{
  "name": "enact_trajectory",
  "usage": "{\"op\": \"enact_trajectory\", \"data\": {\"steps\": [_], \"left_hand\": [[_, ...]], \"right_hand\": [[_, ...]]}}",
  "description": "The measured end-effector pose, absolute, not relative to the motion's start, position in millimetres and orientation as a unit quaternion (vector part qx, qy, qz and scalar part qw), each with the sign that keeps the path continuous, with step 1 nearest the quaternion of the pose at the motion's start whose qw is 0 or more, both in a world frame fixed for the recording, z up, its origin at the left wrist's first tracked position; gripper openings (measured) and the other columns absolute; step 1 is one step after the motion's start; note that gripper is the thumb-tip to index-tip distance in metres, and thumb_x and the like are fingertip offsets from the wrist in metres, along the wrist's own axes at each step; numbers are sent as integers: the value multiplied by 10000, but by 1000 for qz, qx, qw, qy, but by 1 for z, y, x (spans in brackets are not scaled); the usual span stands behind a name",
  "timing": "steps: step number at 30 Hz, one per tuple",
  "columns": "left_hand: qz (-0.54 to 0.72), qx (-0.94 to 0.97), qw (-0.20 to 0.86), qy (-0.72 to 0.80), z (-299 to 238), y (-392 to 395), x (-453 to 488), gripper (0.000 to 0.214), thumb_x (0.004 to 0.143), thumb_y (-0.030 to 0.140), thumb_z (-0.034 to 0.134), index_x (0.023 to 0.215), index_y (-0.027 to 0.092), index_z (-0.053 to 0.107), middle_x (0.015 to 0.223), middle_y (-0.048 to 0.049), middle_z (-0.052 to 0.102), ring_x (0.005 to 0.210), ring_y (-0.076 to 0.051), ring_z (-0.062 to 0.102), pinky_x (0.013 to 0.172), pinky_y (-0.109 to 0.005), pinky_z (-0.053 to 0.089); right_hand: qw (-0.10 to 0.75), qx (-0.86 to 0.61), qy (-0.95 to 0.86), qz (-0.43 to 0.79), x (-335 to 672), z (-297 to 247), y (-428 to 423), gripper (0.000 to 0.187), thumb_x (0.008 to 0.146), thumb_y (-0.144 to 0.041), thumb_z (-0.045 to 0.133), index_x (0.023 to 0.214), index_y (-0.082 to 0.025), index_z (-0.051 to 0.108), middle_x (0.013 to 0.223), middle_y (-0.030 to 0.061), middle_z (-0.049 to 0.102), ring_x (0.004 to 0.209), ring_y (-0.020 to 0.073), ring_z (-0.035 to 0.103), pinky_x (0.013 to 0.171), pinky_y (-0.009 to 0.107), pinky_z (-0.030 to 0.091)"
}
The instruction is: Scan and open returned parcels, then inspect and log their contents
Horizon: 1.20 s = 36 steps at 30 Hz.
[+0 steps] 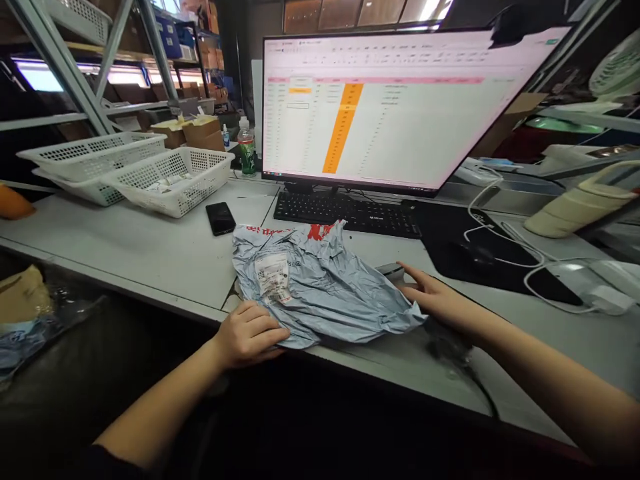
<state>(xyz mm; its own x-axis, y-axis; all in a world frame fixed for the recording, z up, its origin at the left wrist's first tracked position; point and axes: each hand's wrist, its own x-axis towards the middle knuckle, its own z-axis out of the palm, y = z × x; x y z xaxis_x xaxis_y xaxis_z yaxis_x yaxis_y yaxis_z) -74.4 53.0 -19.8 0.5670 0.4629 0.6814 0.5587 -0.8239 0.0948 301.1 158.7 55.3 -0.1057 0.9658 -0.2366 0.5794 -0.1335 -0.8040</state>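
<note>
A crumpled grey-blue plastic mailing bag [335, 287] with red print and a white shipping label [273, 277] lies at the table's front edge. My left hand [253, 333] is closed over its near left edge, fingers together and partly hidden underneath. At the bag's right end, my right hand [427, 297] reaches in from the right. Its fingers are at the end of a flat grey-and-dark object [391, 269], mostly hidden behind the bag. What that object is cannot be made out.
Behind the bag stand a keyboard [345, 212] and a monitor [380, 120] showing a spreadsheet. A black phone [220, 219], white baskets [173, 183] and a green bottle [247, 150] are left; a mouse [477, 255], white cables and a cream tumbler [575, 207] are right.
</note>
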Motion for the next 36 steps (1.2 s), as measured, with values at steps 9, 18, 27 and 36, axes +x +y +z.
{"op": "enact_trajectory", "data": {"steps": [9,18,27,36], "left_hand": [[-339,-881,121,-306,-15,54,-36,227,994,236,455,897,203,657,1082,-36,739,822,-164,635,708,-323,403],[-308,-892,126,-305,-17,47,-13,180,975,196,483,896,183,644,936,-45,712,807,-179,605,704,-334,444],[-293,-893,-81,-332,-2,22,-34,345,970,480,533,977,167,678,1092,-68,742,835,-202,678,722,-321,524],[-173,-890,-77,-415,17,46,-24,391,974,224,508,1361,252,548,1125,-60,712,975,-226,703,828,-344,555]], "right_hand": [[361,-580,-653,328,270,140,102,576,683,-629,746,1092,-268,561,763,52,656,520,178,563,385,293,451],[204,-393,-654,613,149,74,110,400,797,-442,696,1040,-218,469,777,-25,602,511,111,546,429,238,450],[229,-363,-605,671,163,50,136,446,799,-471,722,1069,-214,477,982,43,687,628,137,624,426,215,465],[231,-438,-655,571,198,56,131,469,853,-569,652,1137,-230,497,882,27,657,698,185,649,475,250,482]]}}
